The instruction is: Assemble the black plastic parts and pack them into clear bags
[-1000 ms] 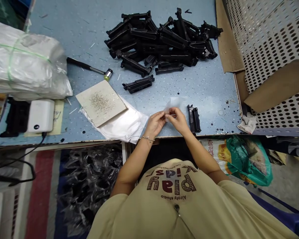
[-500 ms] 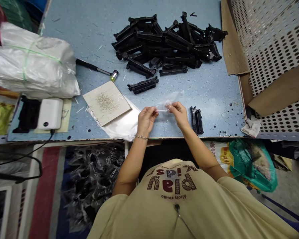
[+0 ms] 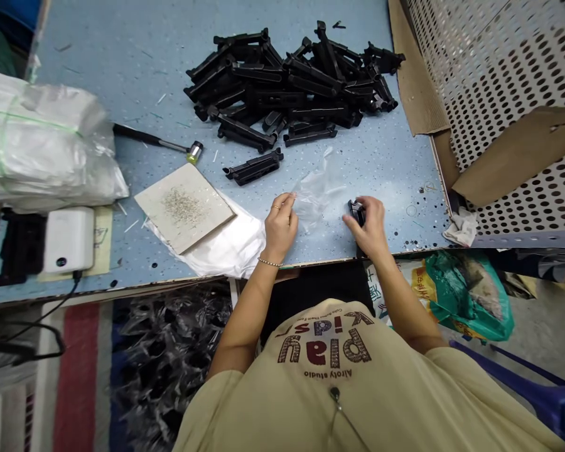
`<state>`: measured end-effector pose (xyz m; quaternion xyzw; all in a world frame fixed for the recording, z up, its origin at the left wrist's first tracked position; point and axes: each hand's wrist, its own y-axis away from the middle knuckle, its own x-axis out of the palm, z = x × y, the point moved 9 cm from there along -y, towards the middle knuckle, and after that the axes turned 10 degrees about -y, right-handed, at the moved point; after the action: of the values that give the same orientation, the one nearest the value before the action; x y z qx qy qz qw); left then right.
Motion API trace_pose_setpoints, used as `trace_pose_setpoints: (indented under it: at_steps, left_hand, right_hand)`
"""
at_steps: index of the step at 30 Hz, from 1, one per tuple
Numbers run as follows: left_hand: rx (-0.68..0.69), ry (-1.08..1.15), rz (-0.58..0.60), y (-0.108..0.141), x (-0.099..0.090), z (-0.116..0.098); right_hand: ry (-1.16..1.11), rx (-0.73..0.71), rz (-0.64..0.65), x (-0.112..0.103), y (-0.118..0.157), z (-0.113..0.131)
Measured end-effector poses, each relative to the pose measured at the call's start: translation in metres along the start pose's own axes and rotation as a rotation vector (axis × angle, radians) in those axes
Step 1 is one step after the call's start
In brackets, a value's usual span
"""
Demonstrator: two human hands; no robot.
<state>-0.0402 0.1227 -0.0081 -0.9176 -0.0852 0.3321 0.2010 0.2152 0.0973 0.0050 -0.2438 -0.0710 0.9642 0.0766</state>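
Observation:
My left hand (image 3: pixel 281 225) pinches the edge of a clear plastic bag (image 3: pixel 316 194), which spreads out to the right just above the blue table. At the right, my right hand (image 3: pixel 370 225) is around a black plastic part (image 3: pixel 356 212), with thumb and fingers on either side of it; my hand hides much of the part. A similar single black part (image 3: pixel 254 167) lies beyond my left hand. Farther back is a heap of the same black parts (image 3: pixel 282 94).
Left of my hands, a square board (image 3: pixel 183 207) with grit on it rests on a stack of white bags (image 3: pixel 238 248). Behind it lies a hammer (image 3: pixel 162 142). A tied bundle of plastic bags (image 3: pixel 42 138) and a white device (image 3: pixel 69 240) are farther left. A perforated panel (image 3: pixel 508 69) stands right.
My right hand has let go of the bag and moved right onto the black part. My left hand still holds the bag. The view has shifted slightly.

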Motion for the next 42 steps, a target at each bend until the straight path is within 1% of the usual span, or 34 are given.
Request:
trace_pose_setpoints:
  at_steps: [1, 2, 3, 4, 5, 6, 7, 8, 9, 11, 12, 13, 14, 16, 19, 21, 23, 25, 26, 28, 30, 31, 34, 36, 37, 39, 40, 42]
  left_hand:
    - [0.005, 0.005, -0.015, -0.001, 0.001, -0.002]
    - [0.007, 0.012, -0.024, -0.002, 0.003, -0.005]
    - [0.005, 0.022, -0.025, -0.003, 0.007, -0.007]
    - [0.001, 0.033, -0.017, -0.004, 0.012, -0.01]
    - [-0.005, 0.047, -0.003, -0.004, 0.018, -0.012]
    - [-0.009, 0.063, 0.017, -0.005, 0.024, -0.015]
    - [-0.008, 0.077, 0.04, -0.005, 0.031, -0.019]
    - [-0.001, 0.09, 0.061, -0.005, 0.038, -0.024]
    - [0.011, 0.101, 0.079, -0.005, 0.044, -0.028]
    - [0.05, 0.125, 0.121, -0.003, 0.054, -0.037]
    - [0.08, 0.141, 0.149, -0.001, 0.059, -0.042]
    - [0.115, 0.157, 0.176, 0.001, 0.062, -0.045]
    - [0.152, 0.168, 0.197, 0.003, 0.064, -0.049]
    - [0.225, 0.169, 0.204, 0.008, 0.062, -0.053]
    - [0.322, 0.146, 0.196, 0.021, 0.054, -0.061]
    - [0.384, 0.145, 0.223, 0.036, 0.052, -0.071]
    - [0.424, 0.142, 0.26, 0.053, 0.052, -0.082]
    - [0.395, 0.13, 0.272, 0.067, 0.053, -0.085]
    - [0.354, 0.12, 0.259, 0.071, 0.052, -0.084]
    - [0.235, 0.111, 0.209, 0.072, 0.049, -0.073]
    - [0.122, 0.139, 0.186, 0.066, 0.048, -0.06]
    - [0.076, 0.174, 0.202, 0.061, 0.05, -0.054]
    - [-0.056, 0.339, 0.269, 0.046, 0.056, -0.037]
    - [-0.155, 0.46, 0.263, 0.04, 0.051, -0.028]
    - [-0.203, 0.515, 0.244, 0.04, 0.043, -0.025]
    - [-0.298, 0.625, 0.212, 0.046, 0.018, -0.021]
    - [-0.348, 0.679, 0.211, 0.053, 0.0, -0.02]
    - [-0.462, 0.767, 0.228, 0.075, -0.046, -0.019]
  right_hand:
    - [0.138, 0.019, 0.004, -0.014, 0.01, -0.009]
    - [0.231, 0.065, 0.025, -0.025, 0.02, -0.02]
    - [0.282, 0.119, 0.039, -0.035, 0.029, -0.031]
    - [0.281, 0.18, 0.045, -0.045, 0.037, -0.04]
    - [0.225, 0.24, 0.045, -0.053, 0.045, -0.047]
    - [0.116, 0.299, 0.048, -0.058, 0.052, -0.051]
    - [-0.039, 0.36, 0.069, -0.059, 0.058, -0.053]
    - [-0.228, 0.428, 0.125, -0.054, 0.065, -0.051]
    - [-0.43, 0.503, 0.214, -0.043, 0.074, -0.046]
    - [-0.776, 0.654, 0.425, -0.014, 0.092, -0.028]
    - [-0.894, 0.717, 0.505, -0.001, 0.099, -0.019]
    - [-0.975, 0.765, 0.547, 0.01, 0.103, -0.012]
    - [-1.024, 0.795, 0.55, 0.018, 0.103, -0.009]
    - [-1.057, 0.805, 0.472, 0.029, 0.094, -0.011]
    - [-1.007, 0.72, 0.272, 0.031, 0.068, -0.025]
    - [-0.933, 0.624, 0.135, 0.029, 0.048, -0.033]
    - [-0.84, 0.523, 0.033, 0.027, 0.032, -0.038]
    - [-0.735, 0.453, -0.02, 0.029, 0.02, -0.04]
    - [-0.681, 0.432, -0.032, 0.03, 0.017, -0.04]
    - [-0.586, 0.404, -0.027, 0.033, 0.015, -0.035]
    - [-0.499, 0.349, 0.034, 0.036, 0.017, -0.02]
    - [-0.45, 0.302, 0.088, 0.038, 0.019, -0.008]
    - [-0.294, 0.098, 0.263, 0.043, 0.029, 0.037]
    - [-0.232, -0.03, 0.36, 0.044, 0.037, 0.065]
    - [-0.227, -0.075, 0.41, 0.045, 0.042, 0.076]
    - [-0.274, -0.126, 0.531, 0.049, 0.049, 0.091]
    - [-0.314, -0.137, 0.591, 0.053, 0.053, 0.095]
    - [-0.389, -0.133, 0.669, 0.059, 0.056, 0.097]
